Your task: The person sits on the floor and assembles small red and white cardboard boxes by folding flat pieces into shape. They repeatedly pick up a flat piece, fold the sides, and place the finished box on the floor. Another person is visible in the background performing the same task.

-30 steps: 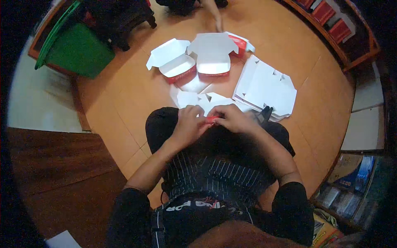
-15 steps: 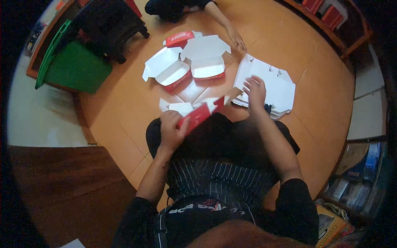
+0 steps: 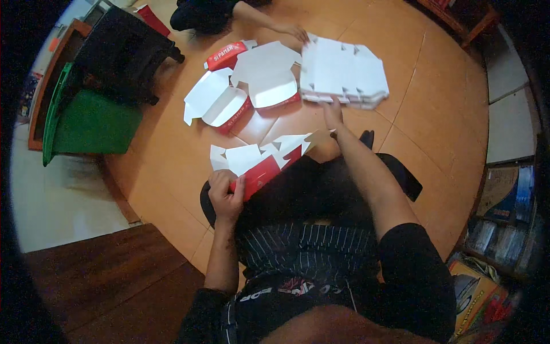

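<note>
My left hand (image 3: 225,194) is closed on the near left end of a partly folded cardboard box (image 3: 262,174), red outside and white inside. The box is tilted over my lap with its white flaps standing up. My right hand (image 3: 332,114) grips the near edge of a stack of flat white box blanks (image 3: 344,70); its fingertips are partly hidden at that edge. Beyond my left hand, two folded boxes stand with raised lids, a left one (image 3: 215,98) and a right one (image 3: 268,77). Behind them lies a closed red box (image 3: 227,55).
Another person's hand (image 3: 295,32) is at the stack's far left corner. A green bin (image 3: 100,123) and a dark piece of furniture (image 3: 123,54) stand at the left. Packages fill a shelf (image 3: 495,212) at the right. Orange tiles (image 3: 427,123) cover the floor.
My right hand has moved from above the stack to its near edge. The stack has slid away from me across the floor. My left hand still holds the partly folded box.
</note>
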Available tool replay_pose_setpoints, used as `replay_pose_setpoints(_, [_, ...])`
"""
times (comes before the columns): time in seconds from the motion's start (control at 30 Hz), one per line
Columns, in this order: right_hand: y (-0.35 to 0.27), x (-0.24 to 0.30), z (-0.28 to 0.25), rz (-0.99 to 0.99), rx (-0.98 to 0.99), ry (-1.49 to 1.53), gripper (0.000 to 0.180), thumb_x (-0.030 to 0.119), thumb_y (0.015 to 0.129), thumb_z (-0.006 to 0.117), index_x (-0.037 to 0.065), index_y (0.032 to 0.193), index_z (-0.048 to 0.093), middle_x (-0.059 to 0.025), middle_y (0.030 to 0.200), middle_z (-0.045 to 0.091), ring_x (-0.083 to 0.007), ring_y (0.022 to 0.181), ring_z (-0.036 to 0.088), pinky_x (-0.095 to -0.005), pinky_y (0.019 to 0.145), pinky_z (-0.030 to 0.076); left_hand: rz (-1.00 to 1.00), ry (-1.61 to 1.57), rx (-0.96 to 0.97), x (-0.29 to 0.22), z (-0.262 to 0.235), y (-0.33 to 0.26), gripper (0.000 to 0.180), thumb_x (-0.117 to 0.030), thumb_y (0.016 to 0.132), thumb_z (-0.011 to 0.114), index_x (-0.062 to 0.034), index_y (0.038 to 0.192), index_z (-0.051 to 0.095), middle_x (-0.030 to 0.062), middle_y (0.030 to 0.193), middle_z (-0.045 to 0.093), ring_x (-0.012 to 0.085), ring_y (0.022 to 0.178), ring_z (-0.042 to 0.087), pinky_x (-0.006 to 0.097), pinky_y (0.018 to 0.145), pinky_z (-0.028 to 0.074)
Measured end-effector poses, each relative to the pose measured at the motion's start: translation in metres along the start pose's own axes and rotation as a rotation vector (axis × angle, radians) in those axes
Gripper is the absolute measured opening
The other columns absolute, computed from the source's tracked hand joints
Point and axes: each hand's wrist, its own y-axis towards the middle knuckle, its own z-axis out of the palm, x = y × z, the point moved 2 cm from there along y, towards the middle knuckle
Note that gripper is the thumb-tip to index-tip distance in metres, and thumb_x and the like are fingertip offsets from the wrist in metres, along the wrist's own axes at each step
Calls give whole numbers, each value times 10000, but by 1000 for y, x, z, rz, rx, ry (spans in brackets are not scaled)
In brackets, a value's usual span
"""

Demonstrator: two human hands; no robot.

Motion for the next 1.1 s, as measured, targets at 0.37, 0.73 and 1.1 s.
replay_pose_setpoints(0.37, [-105,242,-43,-560,919,57,321,256,926,641,40,1163,641,-95,1182,654,-216,1113,605,-361,951,483,-293,49,145,12,-22,24,169,-122,873,698,-16,773,612,142,789,620,314,785,594,381,723,456])
replay_pose_setpoints(0.73, [-178,222,-13,-766,1257,-343,261,303,878,680,60,967,710,-187,836,683,-359,779,649,-438,737,493,-1,153,335,0,-9,28,175,-208,839,727,-65,783,643,86,837,652,287,860,600,426,862,406])
replay_pose_setpoints(1.1, [-176,234,-42,-626,71,26,188,201,888,667,72,1025,669,-113,885,638,-239,743,612,-352,656,493,-358,65,9,3,-8,21,205,-187,924,657,-3,835,644,141,635,612,250,532,571,349,536,433])
